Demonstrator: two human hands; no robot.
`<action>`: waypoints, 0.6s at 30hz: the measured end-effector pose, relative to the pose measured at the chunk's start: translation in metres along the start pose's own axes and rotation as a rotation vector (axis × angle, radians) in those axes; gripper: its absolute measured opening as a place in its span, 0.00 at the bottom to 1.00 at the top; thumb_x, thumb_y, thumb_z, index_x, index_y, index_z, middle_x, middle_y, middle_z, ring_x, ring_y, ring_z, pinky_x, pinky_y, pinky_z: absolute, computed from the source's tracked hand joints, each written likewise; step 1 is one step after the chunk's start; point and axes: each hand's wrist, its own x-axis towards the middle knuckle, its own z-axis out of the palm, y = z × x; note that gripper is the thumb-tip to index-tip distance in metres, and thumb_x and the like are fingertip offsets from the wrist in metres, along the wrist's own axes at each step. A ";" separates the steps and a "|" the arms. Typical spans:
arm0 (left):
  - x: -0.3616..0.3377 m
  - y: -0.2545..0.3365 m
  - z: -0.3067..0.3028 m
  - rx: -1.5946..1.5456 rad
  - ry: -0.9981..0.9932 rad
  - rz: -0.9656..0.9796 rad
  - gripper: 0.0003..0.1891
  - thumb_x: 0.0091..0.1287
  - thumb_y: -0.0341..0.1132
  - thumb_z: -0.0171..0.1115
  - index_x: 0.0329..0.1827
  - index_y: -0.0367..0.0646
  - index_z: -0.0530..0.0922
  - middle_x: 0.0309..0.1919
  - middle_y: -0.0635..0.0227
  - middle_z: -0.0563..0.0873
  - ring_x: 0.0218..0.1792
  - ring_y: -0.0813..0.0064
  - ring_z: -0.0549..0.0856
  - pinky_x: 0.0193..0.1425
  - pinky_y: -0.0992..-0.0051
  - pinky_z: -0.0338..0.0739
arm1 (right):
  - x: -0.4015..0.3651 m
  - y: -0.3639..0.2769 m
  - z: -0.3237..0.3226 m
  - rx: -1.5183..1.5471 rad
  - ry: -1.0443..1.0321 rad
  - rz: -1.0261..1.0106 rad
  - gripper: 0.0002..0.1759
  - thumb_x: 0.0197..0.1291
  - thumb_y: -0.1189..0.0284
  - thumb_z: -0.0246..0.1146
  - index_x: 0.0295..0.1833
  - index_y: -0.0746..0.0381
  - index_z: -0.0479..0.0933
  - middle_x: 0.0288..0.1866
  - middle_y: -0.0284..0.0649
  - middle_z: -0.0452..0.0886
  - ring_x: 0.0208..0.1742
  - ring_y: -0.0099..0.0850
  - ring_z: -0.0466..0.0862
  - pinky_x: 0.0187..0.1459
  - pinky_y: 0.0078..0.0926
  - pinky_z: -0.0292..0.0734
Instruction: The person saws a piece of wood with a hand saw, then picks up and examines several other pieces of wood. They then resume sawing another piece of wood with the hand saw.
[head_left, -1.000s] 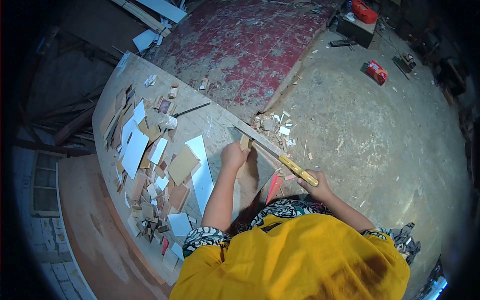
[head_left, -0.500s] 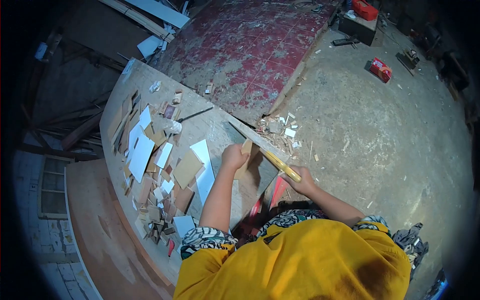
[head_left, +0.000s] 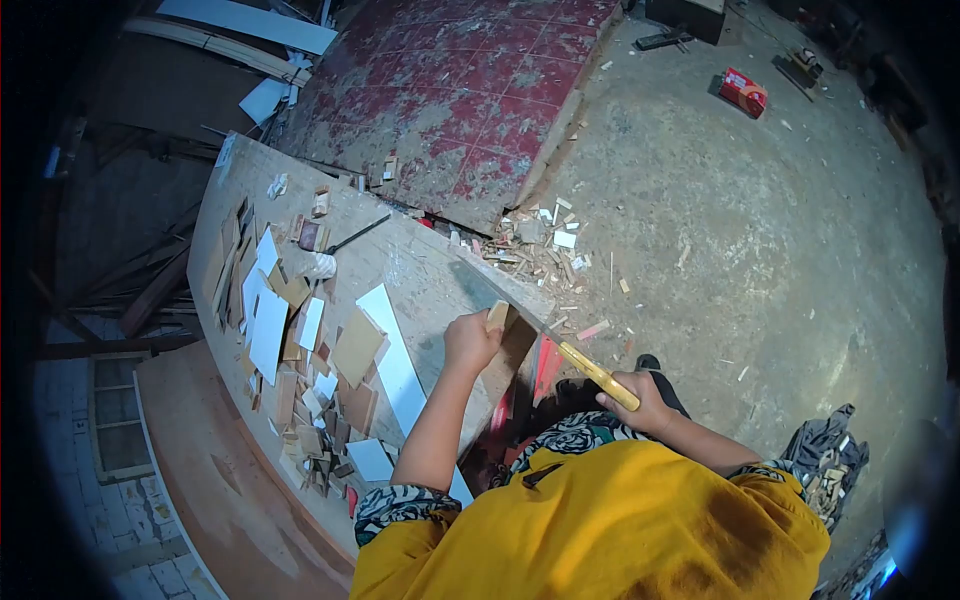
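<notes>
My left hand [head_left: 472,342] is closed on a small light wood piece [head_left: 497,316] near the right edge of the worktable [head_left: 420,262]. My right hand [head_left: 640,400] grips the yellow handle [head_left: 597,374] of a saw. Its thin dark blade [head_left: 500,292] runs up and left from the handle, close beside the wood piece. Whether blade and wood touch is not clear. A long white strip [head_left: 392,340] lies on the table left of my left hand.
Scattered wood and white offcuts [head_left: 358,345] cover the table's left part, near a dark rod [head_left: 360,233] and a white roll [head_left: 318,265]. Chips [head_left: 565,240] lie on the floor beyond the table. A red box [head_left: 743,92] sits at the upper right.
The view has shifted. My right hand and the saw handle have moved down and right, away from my left hand, which still holds the wood piece.
</notes>
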 end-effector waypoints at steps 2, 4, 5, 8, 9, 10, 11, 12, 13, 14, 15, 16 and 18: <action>0.003 -0.005 0.007 0.014 0.026 0.004 0.11 0.54 0.39 0.66 0.36 0.43 0.82 0.28 0.52 0.84 0.34 0.50 0.84 0.40 0.55 0.78 | 0.007 0.007 0.007 0.035 -0.016 0.023 0.11 0.54 0.69 0.67 0.30 0.64 0.73 0.23 0.48 0.74 0.24 0.49 0.77 0.27 0.36 0.71; 0.000 -0.006 0.010 0.019 0.044 0.005 0.11 0.54 0.39 0.66 0.36 0.43 0.82 0.28 0.52 0.84 0.33 0.50 0.84 0.40 0.55 0.78 | 0.021 0.021 0.026 0.086 0.047 -0.085 0.10 0.54 0.69 0.67 0.31 0.64 0.75 0.22 0.48 0.74 0.24 0.47 0.78 0.27 0.35 0.71; 0.004 -0.007 0.005 0.002 0.058 -0.025 0.11 0.54 0.39 0.66 0.36 0.43 0.82 0.28 0.52 0.84 0.33 0.50 0.84 0.40 0.56 0.78 | 0.023 0.024 0.030 0.082 0.043 -0.083 0.10 0.54 0.69 0.67 0.31 0.64 0.75 0.22 0.48 0.74 0.24 0.47 0.78 0.27 0.35 0.71; 0.012 -0.017 -0.002 -0.049 0.084 -0.045 0.11 0.53 0.39 0.66 0.36 0.45 0.83 0.28 0.51 0.84 0.33 0.49 0.84 0.40 0.56 0.78 | 0.032 0.028 0.024 0.057 0.009 0.006 0.10 0.56 0.68 0.66 0.33 0.64 0.77 0.25 0.48 0.77 0.26 0.43 0.81 0.29 0.32 0.73; 0.014 -0.021 -0.003 -0.079 0.080 -0.039 0.11 0.53 0.39 0.66 0.36 0.45 0.83 0.28 0.51 0.84 0.33 0.49 0.84 0.40 0.57 0.79 | 0.029 0.019 0.016 0.058 0.011 0.001 0.10 0.56 0.68 0.66 0.33 0.64 0.77 0.25 0.48 0.77 0.26 0.43 0.81 0.29 0.32 0.73; 0.016 -0.025 -0.002 -0.073 0.085 -0.034 0.11 0.53 0.39 0.66 0.36 0.45 0.83 0.28 0.51 0.84 0.33 0.49 0.84 0.40 0.57 0.79 | 0.026 0.002 0.004 0.114 0.014 0.011 0.10 0.56 0.68 0.66 0.33 0.63 0.77 0.25 0.48 0.78 0.26 0.43 0.81 0.29 0.33 0.73; 0.017 -0.029 0.000 -0.095 0.074 -0.003 0.11 0.53 0.39 0.67 0.37 0.45 0.83 0.29 0.51 0.84 0.33 0.49 0.84 0.40 0.57 0.79 | 0.025 -0.009 -0.003 0.169 0.016 0.020 0.10 0.56 0.67 0.65 0.33 0.63 0.77 0.25 0.49 0.78 0.26 0.43 0.81 0.29 0.34 0.73; 0.018 -0.031 0.000 -0.118 0.060 0.027 0.11 0.53 0.39 0.67 0.37 0.45 0.83 0.29 0.51 0.85 0.33 0.49 0.84 0.40 0.57 0.79 | 0.025 -0.010 -0.002 0.128 0.015 -0.040 0.10 0.56 0.66 0.65 0.34 0.62 0.77 0.25 0.49 0.77 0.26 0.45 0.80 0.30 0.36 0.72; 0.020 -0.030 -0.001 -0.117 0.061 0.028 0.11 0.53 0.39 0.67 0.37 0.45 0.83 0.29 0.51 0.85 0.33 0.49 0.84 0.40 0.57 0.79 | 0.034 0.001 0.005 0.128 0.017 -0.042 0.10 0.56 0.66 0.65 0.34 0.62 0.77 0.25 0.49 0.77 0.26 0.45 0.80 0.30 0.36 0.72; 0.020 -0.028 0.000 -0.071 0.026 0.052 0.12 0.52 0.39 0.67 0.37 0.45 0.83 0.29 0.51 0.85 0.34 0.49 0.84 0.41 0.57 0.79 | 0.048 0.023 0.019 0.059 0.017 -0.057 0.11 0.57 0.65 0.65 0.34 0.62 0.77 0.26 0.49 0.77 0.27 0.46 0.80 0.30 0.37 0.72; 0.017 -0.026 0.003 -0.030 -0.014 0.073 0.12 0.52 0.39 0.67 0.38 0.45 0.83 0.29 0.51 0.85 0.34 0.49 0.84 0.41 0.57 0.79 | 0.057 0.034 0.028 -0.009 0.014 -0.067 0.11 0.57 0.64 0.65 0.35 0.62 0.77 0.26 0.49 0.78 0.27 0.48 0.79 0.30 0.38 0.72; 0.015 -0.025 0.005 -0.033 -0.017 0.069 0.12 0.52 0.39 0.67 0.38 0.45 0.83 0.29 0.51 0.85 0.34 0.49 0.84 0.41 0.57 0.79 | 0.065 0.030 0.031 0.013 -0.006 -0.063 0.12 0.57 0.64 0.65 0.35 0.62 0.77 0.26 0.49 0.78 0.28 0.50 0.79 0.30 0.38 0.72; 0.018 -0.024 0.002 -0.046 0.059 -0.042 0.12 0.52 0.39 0.67 0.38 0.45 0.83 0.30 0.51 0.85 0.35 0.49 0.84 0.41 0.57 0.79 | 0.068 0.026 0.033 -0.009 0.020 -0.110 0.12 0.56 0.64 0.65 0.35 0.62 0.77 0.26 0.50 0.77 0.28 0.49 0.79 0.29 0.38 0.72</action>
